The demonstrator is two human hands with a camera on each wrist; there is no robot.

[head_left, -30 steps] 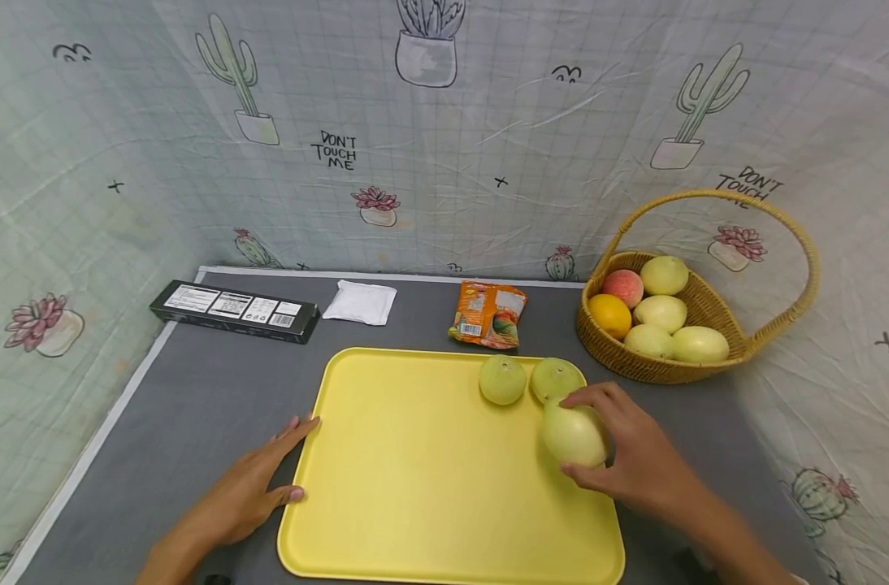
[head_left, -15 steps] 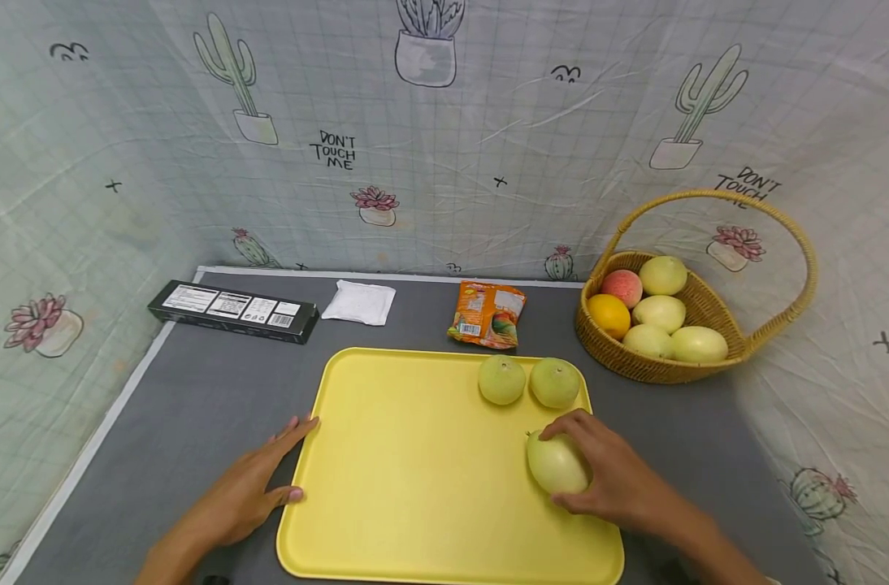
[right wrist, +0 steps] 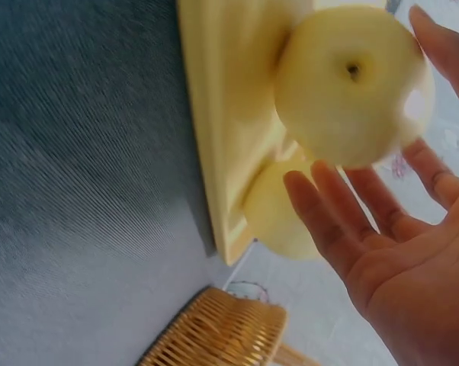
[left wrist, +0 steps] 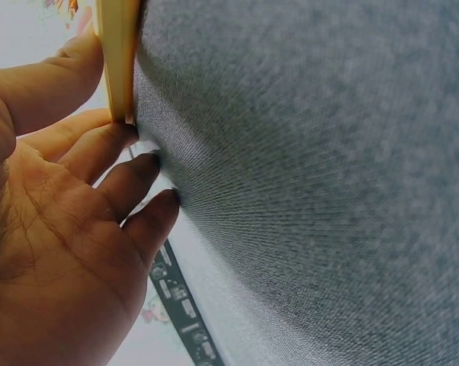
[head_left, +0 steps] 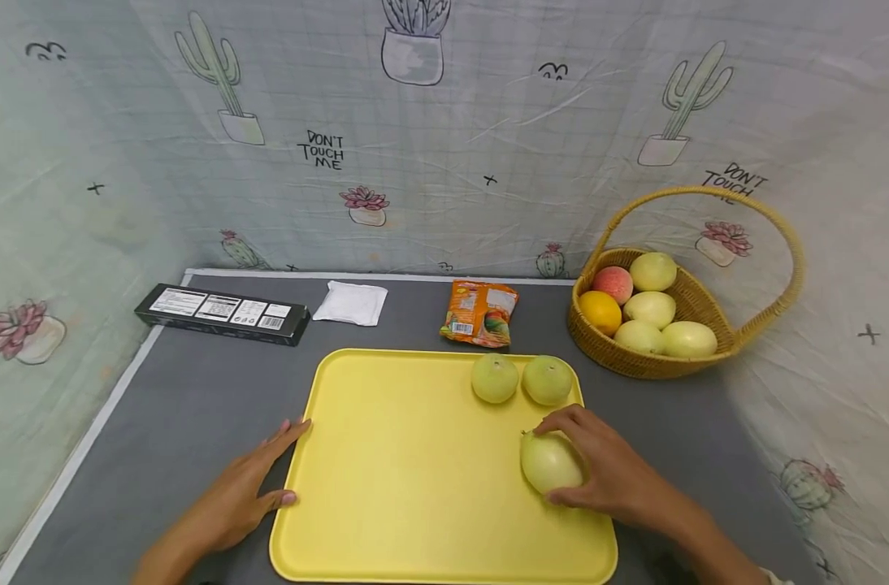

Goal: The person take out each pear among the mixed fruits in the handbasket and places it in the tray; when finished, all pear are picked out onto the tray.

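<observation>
On a grey tabletop [head_left: 210,382], near the person: one yellow rectangular tray [head_left: 401,471], shallow, rim raised all round. At the tray's right side, one large pale green fruit [head_left: 549,461], smooth, a short stem at its far left end, well in from the near edge. Right hand [head_left: 605,471]: clamped on this fruit from the right, fingertips at its far side, thumb at its near side, palm clear of the skin in the right wrist view. Left hand [head_left: 247,491]: at the tray's left rim, thumb and fingers spread apart, their tips touching the rim, without a pinch. In the tray's far right corner, two round green fruits [head_left: 495,379], side by side. Beyond that corner, one wicker basket [head_left: 627,364] with a tall arched handle, containing one reddish fruit [head_left: 613,284], one orange fruit [head_left: 600,313] and four pale green ones. Behind the tray, left to right: one long black box [head_left: 291,331] with white printed labels; one white packet [head_left: 351,303], unmarked; one orange snack bag [head_left: 479,313], barcode showing. Backing: pale cloth [head_left: 430,130], printed with potted cacti and "DON'T TOUCH ME".
</observation>
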